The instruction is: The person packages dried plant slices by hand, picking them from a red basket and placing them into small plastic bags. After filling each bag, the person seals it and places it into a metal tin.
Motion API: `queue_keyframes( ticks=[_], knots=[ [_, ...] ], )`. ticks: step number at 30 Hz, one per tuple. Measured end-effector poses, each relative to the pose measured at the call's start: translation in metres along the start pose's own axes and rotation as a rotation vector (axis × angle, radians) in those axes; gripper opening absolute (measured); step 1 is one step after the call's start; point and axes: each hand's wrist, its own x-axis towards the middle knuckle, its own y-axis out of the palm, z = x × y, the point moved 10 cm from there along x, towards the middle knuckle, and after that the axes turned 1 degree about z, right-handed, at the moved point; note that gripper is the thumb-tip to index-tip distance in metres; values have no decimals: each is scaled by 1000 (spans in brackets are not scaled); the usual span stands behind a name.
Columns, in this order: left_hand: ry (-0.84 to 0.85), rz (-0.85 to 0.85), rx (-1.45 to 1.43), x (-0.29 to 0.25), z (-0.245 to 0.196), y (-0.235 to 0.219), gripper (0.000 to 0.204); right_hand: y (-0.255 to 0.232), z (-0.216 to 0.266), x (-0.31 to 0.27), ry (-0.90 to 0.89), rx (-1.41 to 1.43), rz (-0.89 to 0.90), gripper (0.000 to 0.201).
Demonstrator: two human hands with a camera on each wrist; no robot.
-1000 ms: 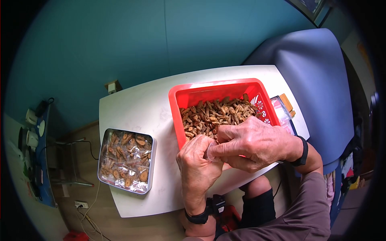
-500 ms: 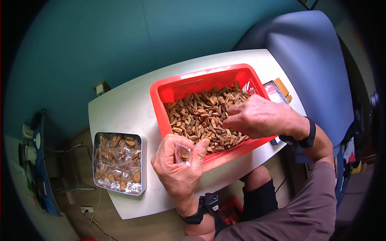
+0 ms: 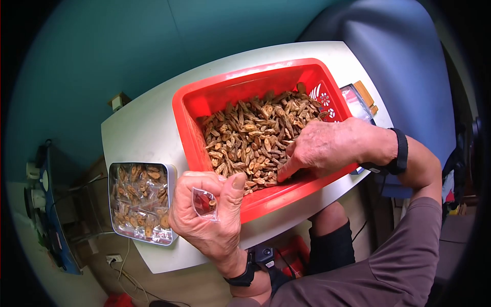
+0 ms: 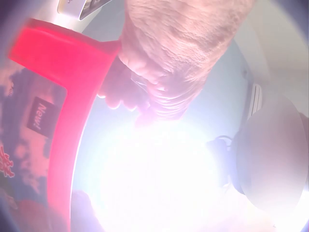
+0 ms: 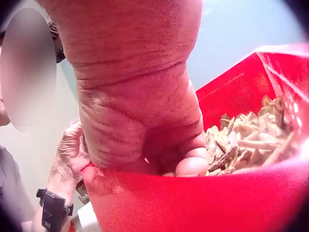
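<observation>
My left hand (image 3: pixel 215 227) holds a small clear plastic bag (image 3: pixel 205 204) between thumb and fingers at the near left corner of a red plastic basket (image 3: pixel 182 125). The bag's mouth gapes upward, and a brown slice shows inside. Brown dried root slices (image 3: pixel 250 133) cover the basket's floor in a thick heap. Over the near right side of the basket reaches my right hand (image 3: pixel 332 146), its fingertips down among the slices. In the right wrist view its fingers bend inward behind the basket wall (image 5: pixel 203 203); I cannot tell whether they pinch a slice.
On the white table (image 3: pixel 148 128), a metal tin (image 3: pixel 174 204) full of filled clear bags stands left of the basket. Flat clear bags (image 3: pixel 354 102) and a wooden piece (image 3: pixel 365 96) lie at its right. A blue padded chair (image 3: pixel 404 66) stands behind the right edge.
The hands were together at the bag and have parted. My right hand has moved down into the slices, while the left has gone left with the bag. The head view has shifted.
</observation>
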Motion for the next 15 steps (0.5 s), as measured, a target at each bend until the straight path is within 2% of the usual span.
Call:
queue_keyframes(
  ticks=[5, 7, 10, 11, 15],
  knots=[
    [-21, 16, 28, 0, 0, 0, 35, -5, -4, -13, 112, -207, -43, 46],
    [-30, 14, 30, 0, 2, 1, 35, -13, -15, -21, 259, -384, -91, 47],
    [-20, -1, -8, 0, 2, 1, 35, -17, -20, -30, 209, -369, -174, 46],
    [-33, 5, 15, 0, 1, 1, 35, -20, -17, -28, 152, -278, -194, 47],
    [-33, 18, 44, 0, 1, 1, 35, -13, -13, -19, 97, -251, -182, 45]
  ],
)
